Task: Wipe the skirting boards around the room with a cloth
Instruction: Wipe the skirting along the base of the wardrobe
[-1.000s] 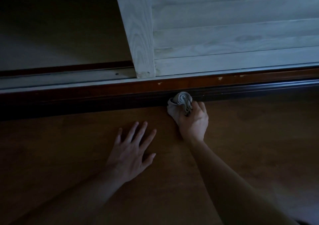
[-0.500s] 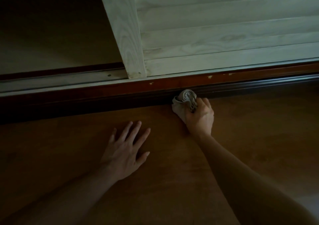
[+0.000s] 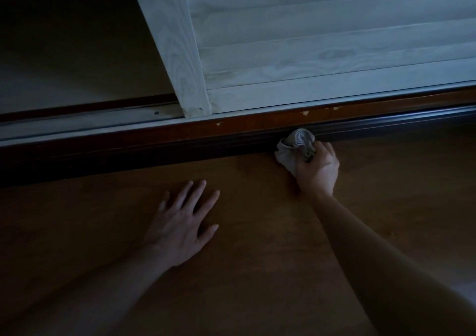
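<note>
A dark brown skirting board (image 3: 159,152) runs across the view at the foot of a pale louvred sliding door (image 3: 322,52). My right hand (image 3: 317,168) grips a bunched grey cloth (image 3: 296,146) and presses it against the board's dark lower moulding, right of centre. My left hand (image 3: 181,222) lies flat on the wooden floor (image 3: 257,258) with fingers spread, a short way in front of the board and left of the cloth.
A pale metal door track (image 3: 90,127) runs along the top of the board on the left, with a dark open recess (image 3: 72,47) behind it. The board's reddish top edge (image 3: 257,124) shows small chips in its finish.
My right hand has slid the cloth to the right along the skirting board. The left hand has stayed flat on the floor while the view shifted.
</note>
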{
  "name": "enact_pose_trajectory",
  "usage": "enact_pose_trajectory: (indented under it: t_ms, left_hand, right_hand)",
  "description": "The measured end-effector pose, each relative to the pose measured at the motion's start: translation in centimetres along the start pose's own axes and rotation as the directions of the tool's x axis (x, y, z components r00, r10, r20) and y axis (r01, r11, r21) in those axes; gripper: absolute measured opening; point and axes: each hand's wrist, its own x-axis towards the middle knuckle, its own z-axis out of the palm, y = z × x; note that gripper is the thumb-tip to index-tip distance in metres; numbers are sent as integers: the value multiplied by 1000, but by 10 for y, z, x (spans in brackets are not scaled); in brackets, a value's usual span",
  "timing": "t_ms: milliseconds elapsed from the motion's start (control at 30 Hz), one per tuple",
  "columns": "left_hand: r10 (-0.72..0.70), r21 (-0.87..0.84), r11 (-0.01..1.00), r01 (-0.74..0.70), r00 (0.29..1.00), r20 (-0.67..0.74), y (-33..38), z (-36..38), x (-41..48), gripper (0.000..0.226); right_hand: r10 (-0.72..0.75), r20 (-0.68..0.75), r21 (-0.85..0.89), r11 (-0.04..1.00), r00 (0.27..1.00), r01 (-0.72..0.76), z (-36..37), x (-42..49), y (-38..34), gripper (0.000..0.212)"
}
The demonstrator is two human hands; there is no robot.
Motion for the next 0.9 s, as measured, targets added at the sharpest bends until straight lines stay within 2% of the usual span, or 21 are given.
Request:
enact_pose_trajectory:
  t_ms: [67,167,300,433,600,667,767,900]
  left_hand:
    - [1,-3,1000,-1,1000,3,0,0,1,72]
    - [1,-13,1000,-1,1000,-4,-1,1,1,71]
    - [-3,-13,1000,3,1000,0,-1,2,1,70]
    - [-5,-19,1000,5,1000,0,-1,2,2,69]
    - [-5,-28,1000,5,1000,2,-1,1,2,69]
    - [-8,-36,999,7,1000,-6,-1,1,1,69]
    - [-3,-43,999,3,1000,-9,-2,1,0,69]
    - [0,-48,999,0,1000,7,-3,0,1,69]
  right_hand:
    - [23,-2,-5,1000,1000,-23,-2,1,-1,18]
    - [-23,53,-24,999,998,25,-6,4,2,19]
    - [26,-27,-23,999,999,-26,-14,9,9,18]
    - [-55,45,-37,998,997,57,-11,10,9,18]
    - [120,-74,-25,992,990,-122,-19,18,26,19]
    - [109,-51,-18,994,993,-110,-14,16,22,18]
    - [4,28,-50,999,1000,-3,-4,12,15,14]
    - [84,1,-16,996,996,-84,-2,4,6,15]
